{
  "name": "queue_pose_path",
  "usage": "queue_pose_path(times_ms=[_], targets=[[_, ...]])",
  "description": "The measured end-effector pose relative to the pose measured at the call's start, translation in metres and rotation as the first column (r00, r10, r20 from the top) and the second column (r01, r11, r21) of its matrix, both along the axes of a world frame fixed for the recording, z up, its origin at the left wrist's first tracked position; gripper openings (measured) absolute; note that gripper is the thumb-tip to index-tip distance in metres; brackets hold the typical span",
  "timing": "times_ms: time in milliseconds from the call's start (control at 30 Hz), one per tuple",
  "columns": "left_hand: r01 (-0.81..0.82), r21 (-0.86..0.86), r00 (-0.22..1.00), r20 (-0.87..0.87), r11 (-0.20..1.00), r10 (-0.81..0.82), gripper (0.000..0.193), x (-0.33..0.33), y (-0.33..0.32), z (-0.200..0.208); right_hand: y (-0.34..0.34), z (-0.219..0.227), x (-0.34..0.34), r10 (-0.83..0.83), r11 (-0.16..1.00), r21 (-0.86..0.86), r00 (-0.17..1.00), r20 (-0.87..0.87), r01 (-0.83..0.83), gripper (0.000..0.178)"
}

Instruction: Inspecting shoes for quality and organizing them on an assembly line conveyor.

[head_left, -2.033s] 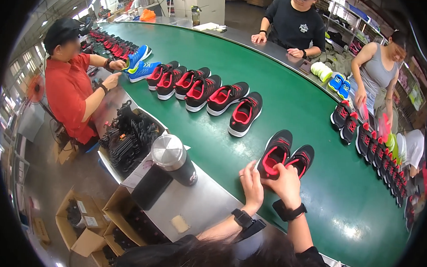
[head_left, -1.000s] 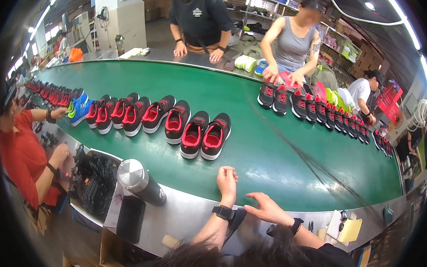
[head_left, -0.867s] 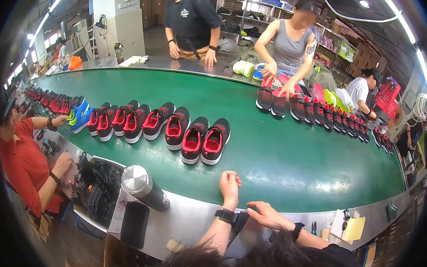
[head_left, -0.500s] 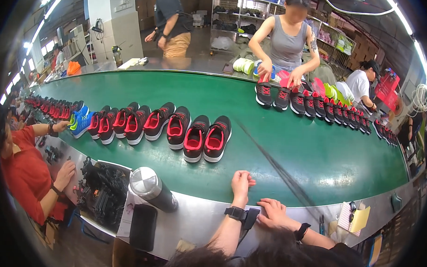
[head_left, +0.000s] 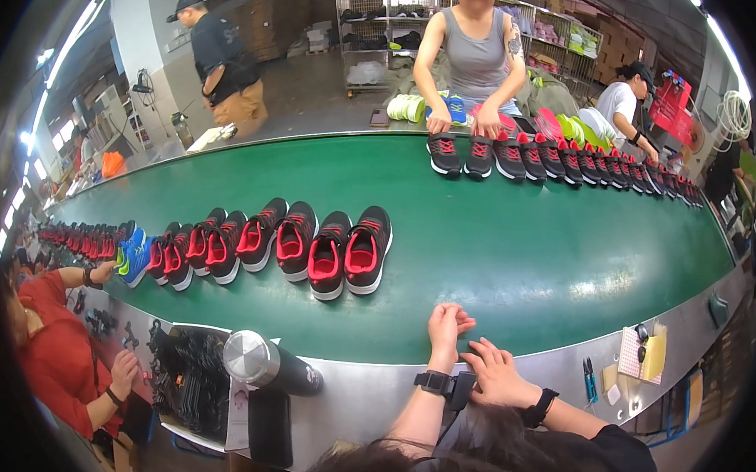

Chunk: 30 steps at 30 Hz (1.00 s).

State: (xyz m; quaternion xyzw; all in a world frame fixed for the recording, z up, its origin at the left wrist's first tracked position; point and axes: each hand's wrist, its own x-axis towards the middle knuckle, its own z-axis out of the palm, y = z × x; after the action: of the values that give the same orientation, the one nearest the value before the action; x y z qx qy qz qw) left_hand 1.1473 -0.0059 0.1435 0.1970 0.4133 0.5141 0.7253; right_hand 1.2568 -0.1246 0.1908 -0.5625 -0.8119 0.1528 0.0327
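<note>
My left hand [head_left: 448, 332] hangs over the near edge of the green surface, palm turned inward and fingers loosely bent, with nothing in it. Close beside it, my right hand [head_left: 500, 373] has its fingers spread at the metal ledge and holds nothing. To the left of my hands stands the nearest pair of black-and-red sneakers, a left shoe [head_left: 327, 259] and a right shoe [head_left: 368, 249], with their openings facing me and apart from my hands. More such pairs continue leftward, up to a blue pair of shoes [head_left: 132, 256].
A dark bottle with a steel lid [head_left: 253, 361], a black phone [head_left: 270, 428] and a box of black parts [head_left: 191, 388] sit on the left ledge. Small snips [head_left: 589, 381] and a notepad [head_left: 655, 356] lie right. Across, a person sets down sneakers [head_left: 479, 156].
The whole view has shifted. My left hand's fingers have loosened and my right hand's have spread. A blurred dark streak over the green surface is gone. The person in back has moved left.
</note>
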Motion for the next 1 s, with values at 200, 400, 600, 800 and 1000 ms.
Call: queue_pose_path(times_ms=[200, 400, 600, 800, 1000], targets=[[0.018, 0.011, 0.998, 0.056, 1.000, -0.018, 0.015, 0.005, 0.002, -0.004, 0.001, -0.003, 0.002, 0.009, 1.000, 0.007, 1.000, 0.030, -0.009, 0.072], [0.017, 0.064, 0.996, 0.087, 0.998, -0.022, 0.020, 0.010, 0.002, -0.009, -0.004, -0.014, 0.006, -0.020, 0.999, 0.045, 1.000, -0.008, 0.021, 0.080], [-0.038, 0.121, 0.994, 0.105, 0.992, 0.025, 0.029, 0.014, 0.002, -0.008, -0.007, -0.020, 0.010, 0.026, 0.968, 0.251, 1.000, 0.014, -0.028, 0.067], [-0.002, 0.182, 1.000, 0.019, 0.983, -0.001, 0.030, 0.013, 0.002, -0.008, -0.007, 0.002, 0.008, 0.052, 0.993, 0.109, 0.999, -0.008, -0.051, 0.067], [0.044, 0.204, 0.999, -0.019, 0.978, -0.041, 0.032, 0.015, 0.005, -0.008, -0.005, -0.013, 0.017, 0.110, 0.978, 0.179, 0.994, -0.021, -0.104, 0.073]])
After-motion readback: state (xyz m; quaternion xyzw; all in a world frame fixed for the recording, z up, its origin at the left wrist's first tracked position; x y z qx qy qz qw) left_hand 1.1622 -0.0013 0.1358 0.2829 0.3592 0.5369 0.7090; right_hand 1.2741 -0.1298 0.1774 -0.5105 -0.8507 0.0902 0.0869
